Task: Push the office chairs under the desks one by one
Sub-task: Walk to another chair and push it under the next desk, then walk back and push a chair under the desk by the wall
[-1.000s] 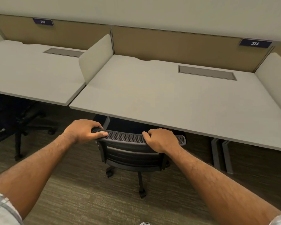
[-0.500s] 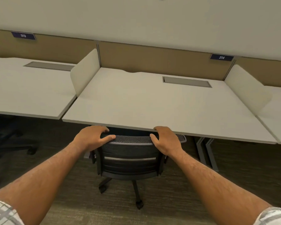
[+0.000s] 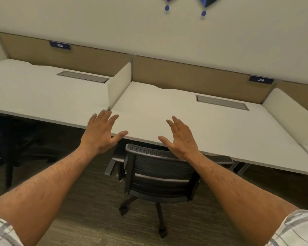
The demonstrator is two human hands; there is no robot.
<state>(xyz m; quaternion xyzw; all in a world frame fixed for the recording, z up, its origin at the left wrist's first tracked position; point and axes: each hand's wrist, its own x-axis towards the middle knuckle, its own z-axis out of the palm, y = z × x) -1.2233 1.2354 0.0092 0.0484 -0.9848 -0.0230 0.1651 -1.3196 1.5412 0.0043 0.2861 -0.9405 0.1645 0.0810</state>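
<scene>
Desk row: two white desks are seen side by side against a tan partition; the desk marked 214 [image 3: 194,125] is the one in use, and its neighbour [image 3: 43,93] lies to the left beyond a low divider [image 3: 118,86].
Task chair: the black mesh-back office chair [image 3: 160,171] is parked at desk 214, its backrest top just beside the front desk edge; the seat is hidden and is judged to be under the top.
Second chair: a dark chair [image 3: 9,144] is partly visible at the left desk; its position under that desk cannot be confirmed.
Left hand: the left hand [image 3: 100,134] is raised clear of the backrest, fingers spread apart, nothing held.
Right hand: the right hand [image 3: 180,137] is likewise lifted, fingers apart and empty; whether the wrist brushes the backrest cannot be told.
Change noted: half a second ago both hands were closed on the backrest top rail; that grip is now released.
Finding: the push at desk 214 is judged complete, and the next chair is due.
</scene>
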